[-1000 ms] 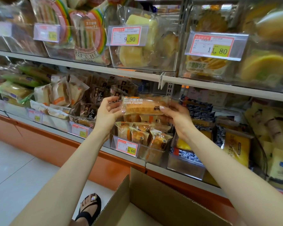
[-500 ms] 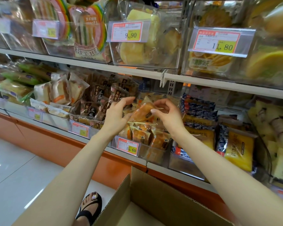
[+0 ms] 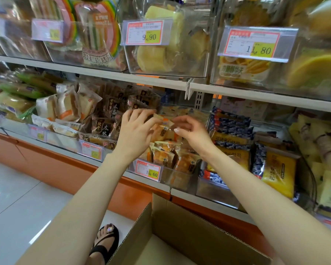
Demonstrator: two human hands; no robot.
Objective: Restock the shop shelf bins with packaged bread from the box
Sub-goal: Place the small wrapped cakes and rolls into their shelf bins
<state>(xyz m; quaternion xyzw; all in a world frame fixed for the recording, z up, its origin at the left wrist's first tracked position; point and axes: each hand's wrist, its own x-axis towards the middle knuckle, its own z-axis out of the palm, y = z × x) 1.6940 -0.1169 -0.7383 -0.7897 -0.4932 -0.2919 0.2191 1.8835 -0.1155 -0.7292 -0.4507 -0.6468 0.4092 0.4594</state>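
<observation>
Bread packet (image 3: 163,131) lies on the orange packs (image 3: 161,155) in the mid-frame bin (image 3: 180,178); our left hand (image 3: 136,129) rests flat-fingered on it, our right hand (image 3: 192,131) pinches its corner. Dark-wrapped packs (image 3: 107,119) crowd in left, blue-and-yellow loaves (image 3: 231,150) right, cardboard box (image 3: 180,226) below.

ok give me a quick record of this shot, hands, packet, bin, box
left hand: straight fingers pressing the bread packet
right hand: pinching the packet's right end
clear bin: packet over it, similar packets upright inside, price tag reads 15.60
cardboard box: open, nearest the camera
</observation>
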